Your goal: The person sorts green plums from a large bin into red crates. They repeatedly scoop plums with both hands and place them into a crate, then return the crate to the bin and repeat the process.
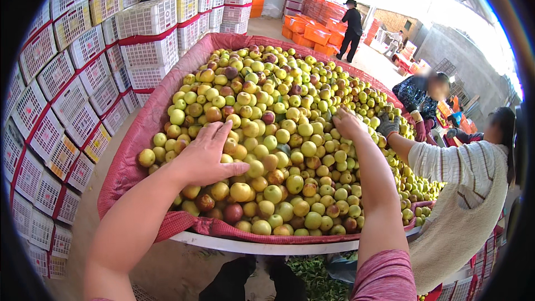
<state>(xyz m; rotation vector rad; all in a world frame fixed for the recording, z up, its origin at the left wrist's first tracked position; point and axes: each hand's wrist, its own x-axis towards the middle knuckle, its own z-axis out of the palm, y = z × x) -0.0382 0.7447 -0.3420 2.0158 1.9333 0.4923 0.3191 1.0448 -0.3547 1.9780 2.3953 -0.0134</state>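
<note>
A wide heap of small round fruits (271, 194), which look like jujubes, spreads before me. Most are yellow-green, and some are blotched reddish brown. They lie on a raised table lined with red checked cloth (138, 154), which has a pale front edge (267, 247). My left hand (215, 152) rests over the left part of the heap, its thumb apart from the fingers, holding nothing that I can see. My right hand (350, 124) reaches further into the heap on the right. Its fingertips are partly hidden among the fruits, so a grip cannot be made out.
Stacked white plastic crates (146, 21) line the left side. At right, a co-worker's gloved hand (388, 125) touches the same heap; another person (422, 92) stands beyond. Orange crates (319, 33) and a person in black (353, 29) are behind. Leaves (319, 278) litter the floor.
</note>
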